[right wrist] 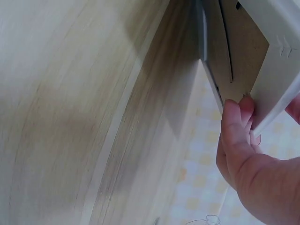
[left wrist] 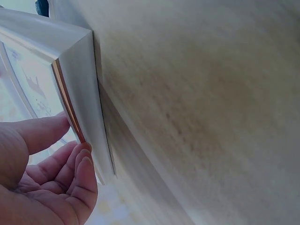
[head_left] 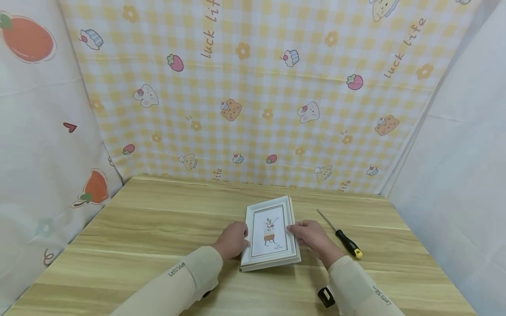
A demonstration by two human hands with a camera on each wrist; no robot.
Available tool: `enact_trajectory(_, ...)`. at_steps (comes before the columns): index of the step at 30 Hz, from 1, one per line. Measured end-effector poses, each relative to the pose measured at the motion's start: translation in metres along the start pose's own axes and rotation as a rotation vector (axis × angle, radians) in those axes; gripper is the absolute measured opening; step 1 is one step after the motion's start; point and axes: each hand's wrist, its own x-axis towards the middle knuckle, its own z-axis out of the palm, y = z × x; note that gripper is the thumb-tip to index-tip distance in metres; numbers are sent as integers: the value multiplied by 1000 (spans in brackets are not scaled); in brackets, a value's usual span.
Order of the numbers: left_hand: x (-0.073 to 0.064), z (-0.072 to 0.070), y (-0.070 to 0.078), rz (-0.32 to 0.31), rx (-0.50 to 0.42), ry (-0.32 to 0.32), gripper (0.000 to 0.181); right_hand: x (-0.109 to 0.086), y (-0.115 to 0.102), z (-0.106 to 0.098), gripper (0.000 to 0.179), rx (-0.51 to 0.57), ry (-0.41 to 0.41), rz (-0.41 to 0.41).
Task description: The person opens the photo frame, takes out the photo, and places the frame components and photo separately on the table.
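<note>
A white picture frame (head_left: 272, 260) is tilted over the wooden table, its front up, showing a print (head_left: 269, 235) of a potted plant. My left hand (head_left: 232, 240) grips its left edge; in the left wrist view the thumb lies at the front and curled fingers meet the side. On the opposite edge, my right hand (head_left: 312, 235) pinches the frame, thumb in front and fingers behind. The right wrist view shows the brown backing board (right wrist: 246, 42) inside the frame's back, with fingertips (right wrist: 231, 108) against it.
Right of the frame lies a screwdriver (head_left: 345, 240) with a black and yellow handle, its tip pointing away. A black object (head_left: 326, 297) sits beside the right sleeve, partly covered. Another dark piece (head_left: 207, 293) peeks out by the left sleeve. Patterned cloth (head_left: 253, 131) hangs behind the table (head_left: 158, 232).
</note>
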Motion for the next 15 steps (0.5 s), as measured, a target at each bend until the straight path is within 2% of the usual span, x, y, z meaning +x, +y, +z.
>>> enact_trajectory(7, -1, -1, 2, -16, -23, -10, 16, -4, -3, -1, 33, 86, -51, -14)
enact_trajectory(11, -1, 2, 4, -6, -24, -20, 14, -6, -6, -3, 29, 51, -26, -27)
enact_trajectory(15, 1, 7, 5, -45, -46, -30, 13, -7, -9, -3, 27, 21, -13, -29)
